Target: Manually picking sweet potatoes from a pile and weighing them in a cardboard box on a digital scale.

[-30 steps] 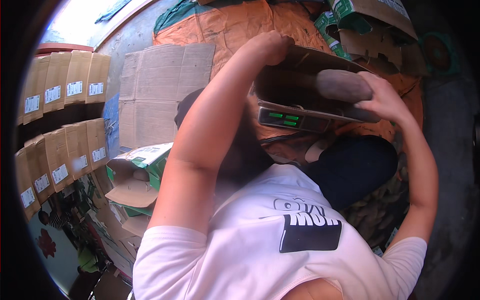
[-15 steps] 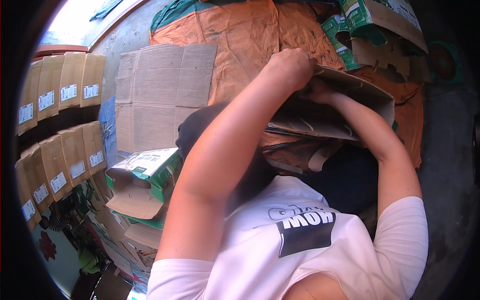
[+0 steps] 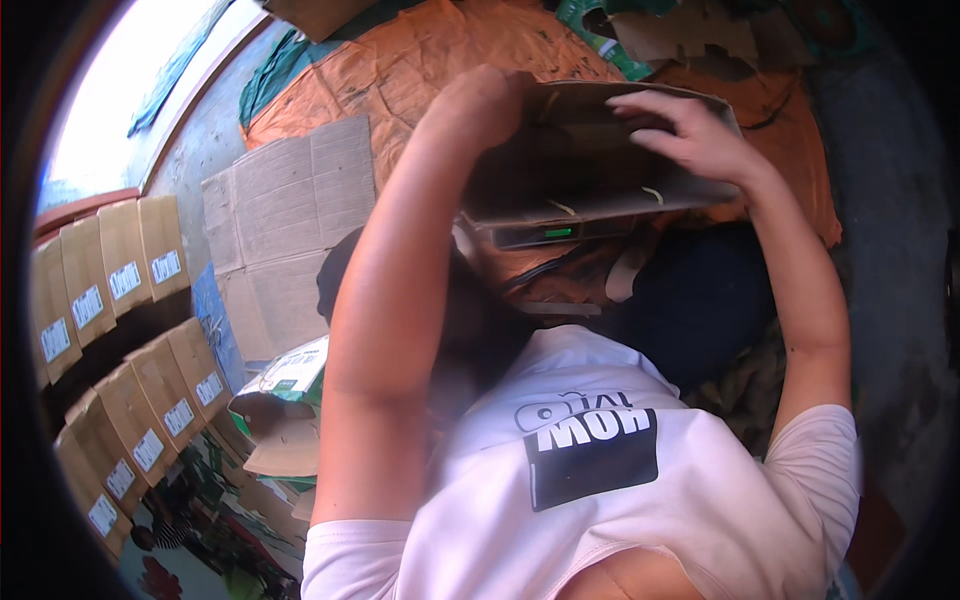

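Note:
An open cardboard box (image 3: 590, 206) with a dark inside lies in front of me. Pale short strips show along its near wall. My left hand (image 3: 488, 108) is closed on the box's far left corner, its fingertips partly hidden. Above the right part of the opening, my right hand (image 3: 690, 135) has its fingers stretched out and apart, with nothing in them. Just under the near side of the box, a dark device with a lit green display (image 3: 558, 233) peeks out.
Orange sheeting (image 3: 400, 75) covers the floor ahead. A flattened cardboard sheet (image 3: 290, 200) lies to the left, near a green-and-white carton (image 3: 285, 385). Labelled brown boxes (image 3: 150, 400) stand in rows at far left. Torn cartons (image 3: 690, 35) lie at the back right.
My right hand has come up out of the box, and its fingers have spread. The box and my left hand sit further left in view. The green display has come into sight.

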Tool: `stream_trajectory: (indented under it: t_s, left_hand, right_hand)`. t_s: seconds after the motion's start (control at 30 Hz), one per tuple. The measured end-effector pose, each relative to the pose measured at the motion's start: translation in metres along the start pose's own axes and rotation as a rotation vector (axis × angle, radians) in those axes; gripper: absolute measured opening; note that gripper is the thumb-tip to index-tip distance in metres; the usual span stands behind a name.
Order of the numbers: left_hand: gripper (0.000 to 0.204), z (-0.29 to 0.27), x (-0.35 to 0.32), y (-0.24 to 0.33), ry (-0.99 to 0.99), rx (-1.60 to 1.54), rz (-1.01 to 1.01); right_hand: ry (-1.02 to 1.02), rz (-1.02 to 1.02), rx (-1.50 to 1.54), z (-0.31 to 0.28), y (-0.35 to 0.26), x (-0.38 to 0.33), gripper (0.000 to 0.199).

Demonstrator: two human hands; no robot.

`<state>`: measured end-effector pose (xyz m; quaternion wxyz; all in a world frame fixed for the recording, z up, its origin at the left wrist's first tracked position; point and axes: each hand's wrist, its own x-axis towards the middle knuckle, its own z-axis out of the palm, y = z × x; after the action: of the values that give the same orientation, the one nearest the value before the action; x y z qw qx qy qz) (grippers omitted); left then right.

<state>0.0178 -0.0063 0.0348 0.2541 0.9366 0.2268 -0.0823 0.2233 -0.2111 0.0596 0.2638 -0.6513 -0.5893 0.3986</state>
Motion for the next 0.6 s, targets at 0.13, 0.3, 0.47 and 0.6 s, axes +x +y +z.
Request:
stream_trajectory:
  t_s: [0.13,0.3,0.47,0.6]
  left_hand:
    - [0.045,0.005,0.003,-0.008,-0.031,0.001,-0.01]
    - [0.041,0.014,0.008,-0.025,0.111,0.03,0.073]
    - [0.055,0.012,0.012,-0.048,0.278,0.021,0.16]
    - [0.036,0.011,0.02,-0.057,0.37,0.108,0.255]
  right_hand:
    - [0.591,0.062,0.088,-0.051,-0.025,-0.118,0.036]
    - [1.067,0.452,0.046,-0.038,0.026,-0.287,0.035]
    - [1.018,0.869,0.219,0.087,0.133,-0.419,0.033]
    - [0.951,0.993,0.348,0.221,0.193,-0.479,0.038]
